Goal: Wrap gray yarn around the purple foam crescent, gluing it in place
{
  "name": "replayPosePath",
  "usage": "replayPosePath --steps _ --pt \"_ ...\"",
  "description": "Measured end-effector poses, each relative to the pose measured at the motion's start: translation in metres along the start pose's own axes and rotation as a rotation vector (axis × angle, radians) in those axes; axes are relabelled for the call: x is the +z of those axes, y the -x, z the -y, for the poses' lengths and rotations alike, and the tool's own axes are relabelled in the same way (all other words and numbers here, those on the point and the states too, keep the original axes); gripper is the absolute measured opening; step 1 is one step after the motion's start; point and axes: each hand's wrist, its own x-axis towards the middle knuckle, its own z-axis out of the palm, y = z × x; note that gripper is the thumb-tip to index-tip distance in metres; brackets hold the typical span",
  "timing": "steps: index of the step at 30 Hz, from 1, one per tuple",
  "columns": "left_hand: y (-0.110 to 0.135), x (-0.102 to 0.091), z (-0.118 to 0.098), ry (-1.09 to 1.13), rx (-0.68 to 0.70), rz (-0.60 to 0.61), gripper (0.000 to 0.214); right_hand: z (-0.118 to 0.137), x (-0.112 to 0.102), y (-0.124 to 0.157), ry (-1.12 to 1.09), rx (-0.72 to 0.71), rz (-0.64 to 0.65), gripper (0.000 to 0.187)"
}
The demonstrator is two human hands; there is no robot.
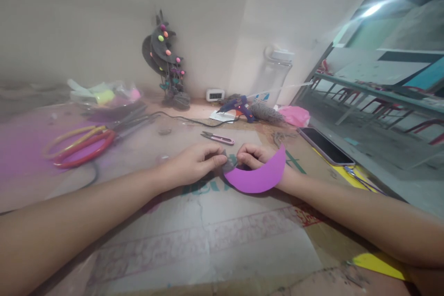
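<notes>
A purple crescent cut-out hangs between my two hands above the table. Its left tip is covered in dark grey yarn. With thumb and fingers, my left hand pinches the crescent at this grey tip. My right hand is closed behind the crescent, fingers curled close to the tip; a short bit of strand shows there, and the crescent hides part of the palm. Just beyond the hands lies a pair of thread snips. Loose grey yarn trails behind my right hand.
Red and yellow-handled scissors lie left. Behind are a blue glue gun with its cord, a grey yarn bundle, a small clock, a bottle and a decorated crescent hanging. A phone lies right.
</notes>
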Motion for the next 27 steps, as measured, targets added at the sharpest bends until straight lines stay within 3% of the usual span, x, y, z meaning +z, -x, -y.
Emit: replayPosePath --steps 17,27 --pt "0.0005 0.0003 -0.0016 0.02 -0.038 0.015 0.032 -0.0032 -0.0011 -0.0022 0.146 -0.07 -0.014 0.041" --pt "0.0004 0.0008 0.0018 0.009 -0.003 -0.01 0.031 0.0022 -0.0019 -0.0026 0.159 -0.009 -0.003 0.038"
